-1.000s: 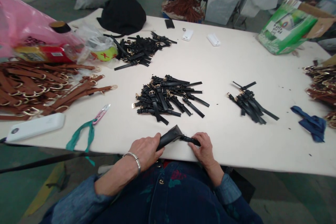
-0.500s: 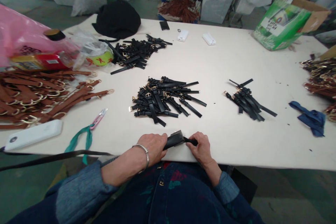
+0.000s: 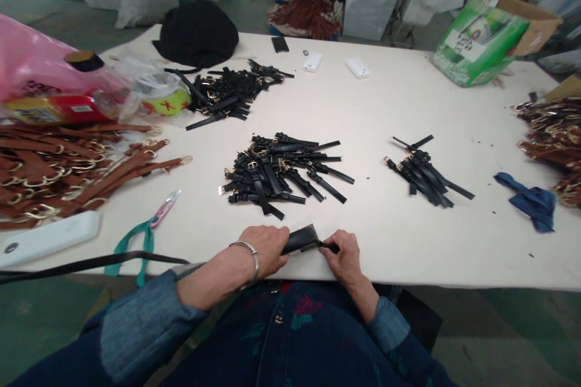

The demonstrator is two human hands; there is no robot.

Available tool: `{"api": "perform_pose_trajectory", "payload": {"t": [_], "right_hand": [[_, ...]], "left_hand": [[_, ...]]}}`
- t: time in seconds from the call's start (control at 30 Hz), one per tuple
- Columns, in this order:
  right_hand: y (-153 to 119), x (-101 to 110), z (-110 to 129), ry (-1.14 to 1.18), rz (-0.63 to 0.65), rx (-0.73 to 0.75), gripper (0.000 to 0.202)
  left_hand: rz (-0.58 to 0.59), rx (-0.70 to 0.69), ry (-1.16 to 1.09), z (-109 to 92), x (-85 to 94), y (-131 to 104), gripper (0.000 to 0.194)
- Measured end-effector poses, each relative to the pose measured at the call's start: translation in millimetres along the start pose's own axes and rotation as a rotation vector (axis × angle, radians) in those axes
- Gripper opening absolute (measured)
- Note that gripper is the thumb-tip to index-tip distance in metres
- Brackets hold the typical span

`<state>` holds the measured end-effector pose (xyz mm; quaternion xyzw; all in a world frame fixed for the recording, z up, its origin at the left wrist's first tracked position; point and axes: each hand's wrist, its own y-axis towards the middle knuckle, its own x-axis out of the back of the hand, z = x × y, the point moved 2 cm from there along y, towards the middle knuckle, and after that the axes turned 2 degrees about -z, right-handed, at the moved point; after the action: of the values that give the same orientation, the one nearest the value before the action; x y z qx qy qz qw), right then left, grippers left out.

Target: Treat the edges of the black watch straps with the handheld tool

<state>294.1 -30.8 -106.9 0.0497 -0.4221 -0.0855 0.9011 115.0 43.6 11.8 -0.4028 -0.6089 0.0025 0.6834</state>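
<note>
My left hand (image 3: 265, 249), with a metal bangle at the wrist, is closed around a black rectangular hand tool (image 3: 300, 239). The far end of this tool looks squared off and greyish. In my right hand (image 3: 344, 254) a short black strap (image 3: 333, 247) is pinched between thumb and fingers, its tip meeting the tool's end. Both hands are over the table's front edge. Just beyond them lies a heap of short black buckle straps (image 3: 272, 172). A smaller bunch of black straps (image 3: 426, 175) rests to the right.
Brown straps with rings (image 3: 86, 175) cover the left side, near pink snips (image 3: 164, 208) tied with green ribbon and a white device (image 3: 49, 239). A black cord (image 3: 91, 263) crosses the front left. Farther back are more black straps (image 3: 227, 94), a black cap (image 3: 197, 33) and a green carton (image 3: 483, 39).
The whole view has shifted slightly, with the table things appearing a little farther left. Both hands keep their hold, and the tool has tilted slightly against the strap.
</note>
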Motion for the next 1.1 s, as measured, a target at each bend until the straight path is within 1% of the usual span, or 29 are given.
{"api": "perform_pose_trajectory", "payload": {"t": [0.07,0.13,0.23,0.33,0.4,0.5,0.6,0.67,0.77,0.87,0.93,1.0,1.1], "right_hand": [[0,-1,-1,0.005,-0.006,0.001,0.011],[0,-1,-2,0.007,-0.012,0.0,0.01],[1,-1,-2,0.002,-0.006,-0.001,0.01],[1,-1,-1,-0.002,0.005,-0.001,0.009],[2,-1,0,-0.007,0.012,-0.006,0.009],[2,0,0,-0.017,0.019,-0.012,0.01],[3,1,0,-0.028,0.02,-0.003,0.01],[4,2,0,-0.035,0.024,0.0,0.009],[4,1,1,-0.043,0.032,-0.011,0.008],[4,1,1,-0.038,0.033,-0.036,0.008],[5,0,1,-0.033,0.035,-0.05,0.008],[7,0,1,-0.03,0.043,-0.057,0.009],[9,1,1,-0.027,0.062,-0.056,0.01]], "left_hand": [[-0.002,-0.013,-0.014,-3,2.9,2,0.033],[0.0,0.002,-0.035,-1,3.3,3,0.034],[0.014,0.058,-0.067,8,-0.8,-2,0.036],[0.025,0.066,-0.071,16,-6.2,-8,0.036],[0.003,0.046,-0.047,14,-7.9,-8,0.035],[-0.057,0.029,-0.051,1,-8.1,-3,0.032],[-0.082,0.048,-0.092,-10,-8.6,6,0.034],[-0.086,0.065,-0.104,-10,-9.4,11,0.037],[-0.086,0.106,-0.104,0,-10.1,12,0.037],[-0.099,0.13,-0.083,14,-10.6,4,0.036],[-0.1,0.116,-0.065,19,-13.4,-6,0.036],[-0.084,0.097,-0.052,21,-19.2,-16,0.035],[-0.061,0.073,-0.055,16,-30.8,-26,0.03]]}}
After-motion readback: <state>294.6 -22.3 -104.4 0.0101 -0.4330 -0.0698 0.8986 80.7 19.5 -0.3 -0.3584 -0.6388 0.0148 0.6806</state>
